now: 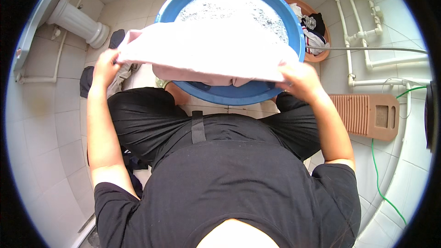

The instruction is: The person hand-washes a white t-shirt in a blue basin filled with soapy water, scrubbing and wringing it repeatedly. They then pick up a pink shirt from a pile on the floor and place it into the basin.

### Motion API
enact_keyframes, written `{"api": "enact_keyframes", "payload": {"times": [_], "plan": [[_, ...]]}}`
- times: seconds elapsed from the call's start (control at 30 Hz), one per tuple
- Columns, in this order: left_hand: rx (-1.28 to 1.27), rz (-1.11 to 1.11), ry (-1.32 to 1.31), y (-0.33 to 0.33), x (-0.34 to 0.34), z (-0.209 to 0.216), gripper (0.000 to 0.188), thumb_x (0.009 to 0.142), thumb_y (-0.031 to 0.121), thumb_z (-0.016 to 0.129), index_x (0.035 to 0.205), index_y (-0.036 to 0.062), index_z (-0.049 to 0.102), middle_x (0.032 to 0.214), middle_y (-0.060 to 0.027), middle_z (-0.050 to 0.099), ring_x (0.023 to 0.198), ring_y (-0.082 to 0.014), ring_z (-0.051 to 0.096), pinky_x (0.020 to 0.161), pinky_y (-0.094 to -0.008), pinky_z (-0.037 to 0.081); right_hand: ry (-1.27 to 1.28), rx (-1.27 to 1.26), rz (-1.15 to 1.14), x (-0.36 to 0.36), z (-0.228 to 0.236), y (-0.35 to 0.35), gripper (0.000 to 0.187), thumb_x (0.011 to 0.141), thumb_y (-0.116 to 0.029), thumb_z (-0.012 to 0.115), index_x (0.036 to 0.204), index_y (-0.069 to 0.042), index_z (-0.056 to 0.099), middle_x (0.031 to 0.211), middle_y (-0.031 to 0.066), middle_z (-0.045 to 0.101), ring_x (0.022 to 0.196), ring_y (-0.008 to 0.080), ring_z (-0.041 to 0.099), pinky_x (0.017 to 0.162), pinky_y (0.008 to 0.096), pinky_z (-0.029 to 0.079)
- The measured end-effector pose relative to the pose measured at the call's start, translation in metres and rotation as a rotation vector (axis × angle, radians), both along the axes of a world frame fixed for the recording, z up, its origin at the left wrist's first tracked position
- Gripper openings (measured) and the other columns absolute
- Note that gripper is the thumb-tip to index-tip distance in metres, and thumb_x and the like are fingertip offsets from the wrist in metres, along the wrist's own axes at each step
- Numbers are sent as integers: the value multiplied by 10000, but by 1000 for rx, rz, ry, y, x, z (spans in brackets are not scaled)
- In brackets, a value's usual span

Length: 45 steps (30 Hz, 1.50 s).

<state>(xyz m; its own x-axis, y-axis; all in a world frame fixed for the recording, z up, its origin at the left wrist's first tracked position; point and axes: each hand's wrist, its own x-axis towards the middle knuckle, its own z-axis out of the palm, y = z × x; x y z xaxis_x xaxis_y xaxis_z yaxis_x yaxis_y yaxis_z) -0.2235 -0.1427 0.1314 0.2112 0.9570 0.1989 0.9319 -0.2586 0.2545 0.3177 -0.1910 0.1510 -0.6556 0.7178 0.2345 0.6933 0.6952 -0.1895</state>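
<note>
Left hand: fingers curled around one end of the pale pink garment, gripping its edge
Right hand: fingers closed, pinching the other end of the same garment
Garment: stretched flat between both hands, held over the near rim of the blue basin
Basin: on the tiled floor in front of the person's knees, filled with foamy water
Behind the basin: brown tub with mixed clothes
To the right: ribbed tan washboard lying on the floor, a green hose just beside it
To the left: white pedestal base, dark clothes beside the left hand
</note>
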Motion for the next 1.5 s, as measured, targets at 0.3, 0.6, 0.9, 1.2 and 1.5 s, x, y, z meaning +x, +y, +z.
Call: {"api": "enact_keyframes", "payload": {"times": [0.3,0.6,0.9,1.2,1.5], "plan": [[-448,263,73,-10,26,1,322,755,244,658,1009,49,633,977,-118,634,896,-251,607,810,-333,464,-50,-449,19,-16,-4,-33,238,671,-231,706,864,-95,675,785,60,628,731,252,609,651,339,479],[-82,-339,-26,-48,146,-3,516,722,218,682,1187,73,515,1249,-133,500,1154,-298,469,982,-399,360,109,-398,-8,-18,-3,-41,155,722,-191,689,818,-71,666,727,54,621,653,223,604,566,309,475],[-71,-550,162,-90,171,-9,275,751,104,568,1024,91,591,1167,-55,542,1130,-238,479,941,-405,369,244,-58,-122,-62,2,-17,247,708,-150,679,930,-51,631,1035,99,594,968,276,555,823,363,451],[-119,-551,-81,-118,155,-6,219,745,91,610,963,87,626,1006,-52,643,994,-220,587,861,-374,445,183,-283,112,-59,-18,-17,168,697,-181,690,798,-54,650,874,90,657,842,259,614,754,358,475],[-158,-521,-205,-109,145,-3,218,699,110,681,910,75,637,955,-68,645,957,-237,596,828,-346,462,181,-344,47,-58,-1,-15,145,716,-132,673,828,-44,644,891,90,653,853,258,613,759,346,477]]}}
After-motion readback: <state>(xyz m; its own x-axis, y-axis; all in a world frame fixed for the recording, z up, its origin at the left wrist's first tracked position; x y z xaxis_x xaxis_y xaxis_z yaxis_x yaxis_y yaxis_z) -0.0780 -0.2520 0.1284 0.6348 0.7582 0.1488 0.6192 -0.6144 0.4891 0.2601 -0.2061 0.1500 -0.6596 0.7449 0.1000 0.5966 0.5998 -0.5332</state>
